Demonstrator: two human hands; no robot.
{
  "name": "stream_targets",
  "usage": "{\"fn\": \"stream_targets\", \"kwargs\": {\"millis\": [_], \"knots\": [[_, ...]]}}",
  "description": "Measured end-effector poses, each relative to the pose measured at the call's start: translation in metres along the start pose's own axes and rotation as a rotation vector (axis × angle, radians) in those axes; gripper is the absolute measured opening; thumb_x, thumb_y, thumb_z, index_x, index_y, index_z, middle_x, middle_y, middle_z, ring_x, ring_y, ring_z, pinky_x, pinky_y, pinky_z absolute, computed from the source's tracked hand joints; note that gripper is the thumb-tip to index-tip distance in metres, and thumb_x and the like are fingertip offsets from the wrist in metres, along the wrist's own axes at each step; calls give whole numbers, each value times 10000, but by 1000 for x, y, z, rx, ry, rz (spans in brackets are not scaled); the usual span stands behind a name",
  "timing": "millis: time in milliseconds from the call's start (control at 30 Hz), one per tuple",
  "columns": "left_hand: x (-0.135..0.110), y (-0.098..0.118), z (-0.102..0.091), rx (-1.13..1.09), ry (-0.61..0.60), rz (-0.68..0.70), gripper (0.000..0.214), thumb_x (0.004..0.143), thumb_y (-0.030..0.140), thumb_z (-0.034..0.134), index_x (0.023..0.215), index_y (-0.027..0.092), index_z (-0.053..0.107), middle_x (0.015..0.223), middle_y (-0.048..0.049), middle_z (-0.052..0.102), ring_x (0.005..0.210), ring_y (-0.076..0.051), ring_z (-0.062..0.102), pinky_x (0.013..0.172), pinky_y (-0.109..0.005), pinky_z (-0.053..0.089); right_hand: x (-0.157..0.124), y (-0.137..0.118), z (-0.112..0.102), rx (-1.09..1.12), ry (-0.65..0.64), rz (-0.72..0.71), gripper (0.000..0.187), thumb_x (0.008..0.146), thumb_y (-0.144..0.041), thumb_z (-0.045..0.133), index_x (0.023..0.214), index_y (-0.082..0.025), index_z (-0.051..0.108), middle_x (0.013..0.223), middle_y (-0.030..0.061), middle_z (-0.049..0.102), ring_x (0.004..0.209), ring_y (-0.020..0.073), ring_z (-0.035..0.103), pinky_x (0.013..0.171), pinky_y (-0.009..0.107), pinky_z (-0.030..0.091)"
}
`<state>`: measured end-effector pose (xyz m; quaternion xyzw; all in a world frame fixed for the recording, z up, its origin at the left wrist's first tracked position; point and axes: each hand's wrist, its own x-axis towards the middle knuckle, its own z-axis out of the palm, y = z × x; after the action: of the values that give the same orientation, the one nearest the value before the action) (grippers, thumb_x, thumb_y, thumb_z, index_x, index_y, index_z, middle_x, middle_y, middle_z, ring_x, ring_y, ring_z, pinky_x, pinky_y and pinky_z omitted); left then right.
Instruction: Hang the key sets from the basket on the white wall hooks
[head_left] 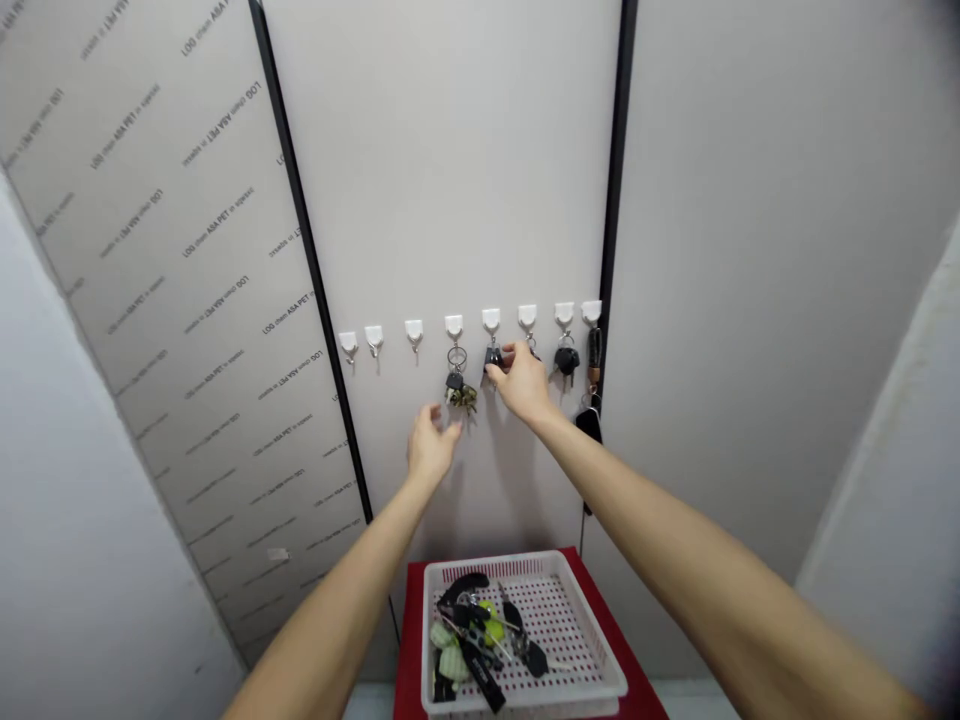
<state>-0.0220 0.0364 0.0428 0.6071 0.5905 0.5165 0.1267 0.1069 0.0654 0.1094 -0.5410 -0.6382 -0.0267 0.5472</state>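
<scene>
My right hand (523, 383) pinches a black key (492, 357) that hangs at a white wall hook (490, 320); part of the key is hidden by my fingers. My left hand (433, 445) is open, thumb and fingers apart, just below and left of a bunch of keys (460, 392) on a ring at the neighbouring hook (454, 326). Behind my right hand, another hook (527, 316) carries a ring mostly covered by my fingers. Black-headed keys (567, 361) hang farther right. A black braided strap with a dark fob (589, 424) hangs from the rightmost hook.
Three bare hooks (374, 338) sit at the left of the row. Below, a white perforated basket (600, 640) stands on a red surface (405, 640). Inside lie several keys and key rings (480, 630), with black straps and green pieces. Black strips (315, 260) run down the wall panels.
</scene>
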Motion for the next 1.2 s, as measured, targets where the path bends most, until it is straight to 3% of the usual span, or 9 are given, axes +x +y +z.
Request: {"fn": "stream_targets", "kwargs": {"millis": [133, 233, 433, 633, 767, 933, 1067, 1200], "knots": [[32, 36, 4, 61, 173, -34, 574, 518, 399, 540, 1017, 180, 360, 991, -88, 480, 898, -190, 441, 708, -297, 343, 3, 0, 6, 34, -7, 81, 333, 596, -307, 471, 879, -132, 449, 673, 35, 542, 648, 141, 497, 625, 260, 367], [37, 43, 12, 142, 196, -34, 459, 533, 347, 533, 950, 195, 413, 949, -81, 507, 892, -198, 446, 702, -306, 336, 4, 2, 5, 120, -40, 119, 244, 627, -304, 426, 788, -132, 487, 625, 24, 542, 590, 117, 498, 601, 238, 376], [44, 44, 2, 34, 87, -38, 144, 558, 246, 454, 664, 172, 518, 681, -49, 560, 675, -169, 499, 568, -248, 344, 8, 1, -9, 268, -38, 131, 198, 629, -306, 404, 677, -135, 491, 564, 8, 530, 523, 104, 513, 548, 224, 392], [56, 59, -26, -163, 42, 11, 71, 529, 204, 443, 492, 152, 474, 444, 17, 443, 464, -96, 425, 454, -195, 304, 24, -18, -22, 392, -57, 173, 168, 630, -253, 413, 709, -121, 481, 592, 26, 533, 466, 98, 518, 479, 218, 401], [64, 81, -45, -214, -54, -15, 70, 511, 172, 455, 452, 146, 431, 366, 38, 362, 365, -64, 346, 394, -187, 261, 40, -32, -27, 289, -61, 147, 154, 629, -221, 407, 680, -113, 505, 517, 18, 517, 466, 104, 516, 495, 230, 399], [79, 107, -59, -142, -132, 9, 102, 500, 143, 458, 416, 141, 400, 311, 45, 325, 297, -54, 306, 347, -185, 205, 53, -47, -26, 58, -118, -3, 121, 589, -187, 443, 607, -124, 544, 502, 17, 524, 548, 120, 518, 557, 238, 383], [80, 116, -62, -213, -73, 98, 94, 518, 152, 453, 433, 136, 419, 326, 53, 320, 309, -38, 279, 353, -178, 200, 46, -50, -28, 68, -148, -80, 161, 621, -222, 424, 670, -138, 552, 560, 14, 550, 552, 99, 509, 560, 211, 370], [53, 102, -52, -223, -161, 137, 61, 518, 172, 462, 490, 124, 488, 381, 45, 376, 371, -49, 315, 386, -175, 234, 17, -35, -34, 126, -283, -122, 184, 648, -234, 393, 703, -132, 536, 586, 10, 555, 508, 77, 491, 529, 187, 356]]}}
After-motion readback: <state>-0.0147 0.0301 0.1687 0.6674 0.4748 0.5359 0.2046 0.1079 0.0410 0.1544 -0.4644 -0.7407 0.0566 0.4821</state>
